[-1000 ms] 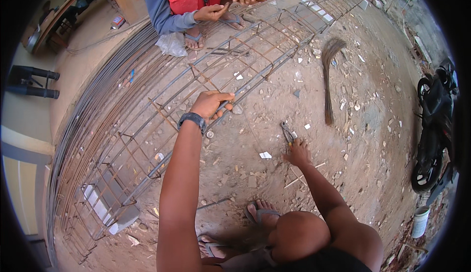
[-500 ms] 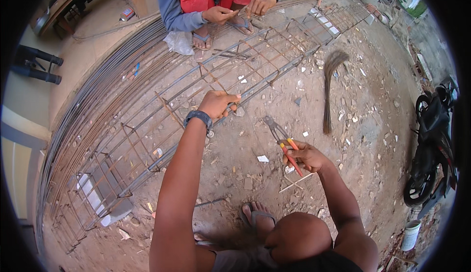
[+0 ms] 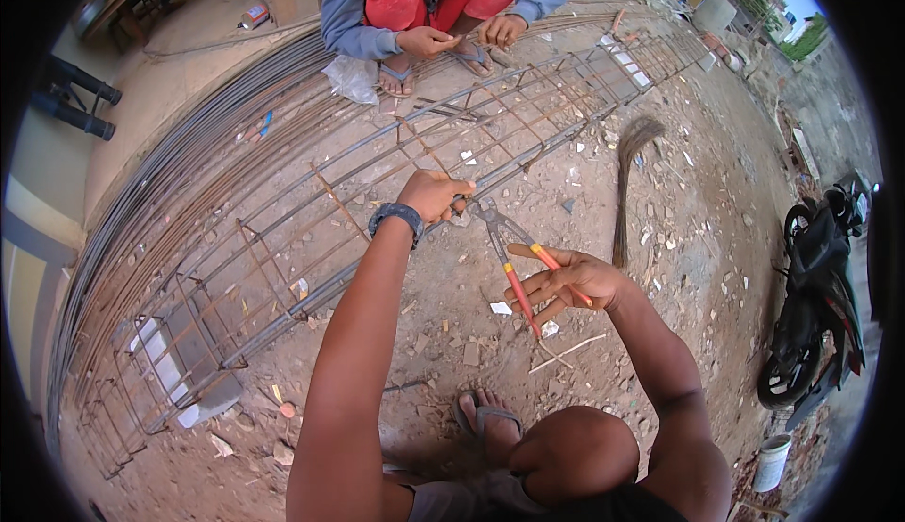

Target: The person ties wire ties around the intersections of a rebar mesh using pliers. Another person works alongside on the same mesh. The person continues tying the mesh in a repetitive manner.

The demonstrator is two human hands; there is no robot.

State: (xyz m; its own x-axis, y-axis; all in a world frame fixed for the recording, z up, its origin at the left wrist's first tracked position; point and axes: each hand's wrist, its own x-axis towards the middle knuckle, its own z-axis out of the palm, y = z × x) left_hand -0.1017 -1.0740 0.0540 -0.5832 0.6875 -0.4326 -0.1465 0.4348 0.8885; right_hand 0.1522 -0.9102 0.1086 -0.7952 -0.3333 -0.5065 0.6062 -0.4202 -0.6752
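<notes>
My left hand [image 3: 432, 196] is closed around the near upper bar of a long rebar cage [image 3: 514, 167], its thumb along the steel. Whether wire is also in those fingers I cannot make out. In my right hand [image 3: 583, 282] are pincers [image 3: 512, 277] with red and yellow grips. Their handles are spread, with the fingers stretched between and around them. The pincers' head lies right by my left fingertips at the bar.
Across the cage a person [image 3: 424, 41] in red trousers squats, hands together. Long loose rods [image 3: 179, 178] curve along the left. A twig broom [image 3: 624, 192] lies right of the cage; a motorcycle [image 3: 813, 305] and a white bucket [image 3: 772, 463] stand farther right. White blocks [image 3: 165, 371] sit under the cage.
My right hand has brought the pincers up and left to the bar by my left hand. Their handles have spread wider and my right fingers have loosened. The view has shifted slightly.
</notes>
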